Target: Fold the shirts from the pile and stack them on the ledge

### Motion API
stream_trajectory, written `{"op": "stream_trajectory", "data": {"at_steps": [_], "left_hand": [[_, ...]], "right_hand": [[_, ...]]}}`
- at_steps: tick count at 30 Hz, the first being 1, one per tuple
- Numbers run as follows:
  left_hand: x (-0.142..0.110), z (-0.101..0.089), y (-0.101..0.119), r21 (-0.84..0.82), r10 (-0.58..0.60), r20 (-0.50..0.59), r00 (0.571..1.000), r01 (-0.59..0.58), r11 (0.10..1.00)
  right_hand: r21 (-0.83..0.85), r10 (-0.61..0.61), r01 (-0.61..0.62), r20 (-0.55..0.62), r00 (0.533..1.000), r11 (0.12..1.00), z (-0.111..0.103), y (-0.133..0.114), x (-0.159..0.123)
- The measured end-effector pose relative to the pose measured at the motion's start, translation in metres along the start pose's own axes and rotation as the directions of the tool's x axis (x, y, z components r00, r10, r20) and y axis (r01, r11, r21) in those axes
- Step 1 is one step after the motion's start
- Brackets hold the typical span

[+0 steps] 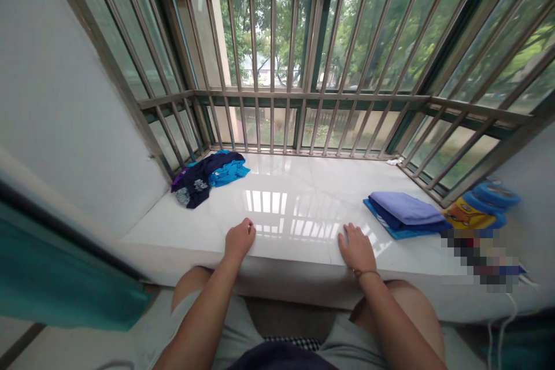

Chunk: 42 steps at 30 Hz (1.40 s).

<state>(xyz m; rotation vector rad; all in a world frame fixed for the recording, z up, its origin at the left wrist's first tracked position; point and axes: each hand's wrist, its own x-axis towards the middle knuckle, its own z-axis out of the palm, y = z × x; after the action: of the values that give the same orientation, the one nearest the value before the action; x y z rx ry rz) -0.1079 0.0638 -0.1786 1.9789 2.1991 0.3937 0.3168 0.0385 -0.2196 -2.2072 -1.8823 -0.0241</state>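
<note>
My left hand (pixel 240 239) rests in a loose fist on the white sill (pixel 295 179), near its front edge, and nothing shows in it. Flat on the same surface lies my right hand (pixel 356 247), fingers spread, a thin bracelet at the wrist. Just beyond my right hand is a stack of folded cloths (pixel 405 214), lavender on top with dark and bright blue below. Past my left hand, in the back left corner, sits a crumpled pile of clothes (pixel 203 176) in navy, bright blue and purple. Neither hand touches the cloths.
Metal bars (pixel 277 95) close off the window along the back and both sides. A blue and yellow container (pixel 481 208) stands at the right wall, with a blurred-out patch in front of it. White cables (pixel 509 306) hang over the right front edge. A teal curtain (pixel 65 272) hangs at left.
</note>
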Motion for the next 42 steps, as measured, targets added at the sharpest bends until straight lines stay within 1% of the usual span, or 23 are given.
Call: {"op": "stream_trajectory", "data": {"at_steps": [4, 10, 12, 15, 18, 20, 21, 23, 25, 27, 29, 32, 35, 37, 39, 40, 42], "left_hand": [[-0.001, 0.000, 0.002, 0.025, -0.001, 0.011, 1.000, 0.000, 1.000], [-0.006, -0.003, -0.006, -0.019, 0.059, 0.005, 0.998, -0.058, 0.998], [-0.005, -0.002, -0.010, -0.073, 0.059, 0.000, 0.998, -0.059, 0.996], [0.004, 0.005, -0.016, -0.217, 0.017, -0.010, 1.000, -0.018, 0.976], [0.021, 0.009, -0.031, -0.351, -0.060, -0.098, 0.993, 0.022, 0.936], [0.036, 0.006, -0.048, -0.382, -0.125, -0.202, 0.971, 0.040, 0.923], [0.044, 0.004, -0.058, -0.368, -0.152, -0.263, 0.953, 0.047, 0.929], [0.059, -0.002, -0.081, -0.289, -0.182, -0.364, 0.913, 0.075, 0.954], [0.073, -0.008, -0.102, -0.187, -0.221, -0.418, 0.881, 0.155, 0.970], [0.084, -0.014, -0.118, -0.098, -0.270, -0.403, 0.874, 0.252, 0.963], [0.094, -0.018, -0.129, -0.028, -0.294, -0.367, 0.883, 0.305, 0.952], [0.106, -0.022, -0.137, 0.011, -0.294, -0.293, 0.910, 0.311, 0.950], [0.112, -0.022, -0.142, -0.005, -0.312, -0.261, 0.914, 0.322, 0.947], [0.113, -0.023, -0.142, -0.009, -0.292, -0.299, 0.909, 0.303, 0.953], [0.109, -0.024, -0.140, -0.020, -0.250, -0.340, 0.906, 0.259, 0.966], [0.105, -0.025, -0.137, -0.030, -0.221, -0.338, 0.915, 0.224, 0.974], [0.093, -0.024, -0.123, -0.063, -0.154, -0.272, 0.950, 0.142, 0.988]], "right_hand": [[-0.004, -0.002, 0.002, -0.018, 1.000, 1.000, 0.002, 0.001, 0.002], [-0.003, -0.015, 0.015, -0.048, 0.999, 1.000, 0.005, 0.001, 0.001], [0.004, -0.009, 0.009, -0.051, 0.999, 1.000, 0.007, 0.002, 0.001], [0.008, -0.010, 0.011, -0.067, 0.998, 1.000, 0.009, 0.003, 0.002], [0.012, -0.022, 0.023, -0.120, 0.993, 1.000, 0.014, 0.005, 0.003], [0.018, -0.030, 0.033, -0.149, 0.988, 0.999, 0.017, 0.007, 0.003], [0.021, -0.033, 0.037, -0.158, 0.987, 0.999, 0.019, 0.008, 0.003], [0.024, -0.039, 0.043, -0.172, 0.984, 0.999, 0.022, 0.011, 0.004], [0.020, -0.047, 0.051, -0.185, 0.982, 0.998, 0.024, 0.013, 0.005], [0.014, -0.061, 0.065, -0.197, 0.978, 0.998, 0.026, 0.015, 0.006], [0.010, -0.067, 0.071, -0.208, 0.976, 0.997, 0.028, 0.017, 0.006], [0.012, -0.055, 0.059, -0.224, 0.973, 0.998, 0.030, 0.018, 0.005], [0.012, -0.062, 0.066, -0.229, 0.971, 0.998, 0.030, 0.018, 0.004], [0.011, -0.069, 0.074, -0.226, 0.972, 0.997, 0.028, 0.018, 0.003], [0.010, -0.069, 0.073, -0.223, 0.972, 0.997, 0.026, 0.017, 0.003], [0.008, -0.067, 0.071, -0.222, 0.973, 0.997, 0.026, 0.016, 0.002], [0.002, -0.064, 0.066, -0.223, 0.973, 0.998, 0.025, 0.015, 0.001]]}}
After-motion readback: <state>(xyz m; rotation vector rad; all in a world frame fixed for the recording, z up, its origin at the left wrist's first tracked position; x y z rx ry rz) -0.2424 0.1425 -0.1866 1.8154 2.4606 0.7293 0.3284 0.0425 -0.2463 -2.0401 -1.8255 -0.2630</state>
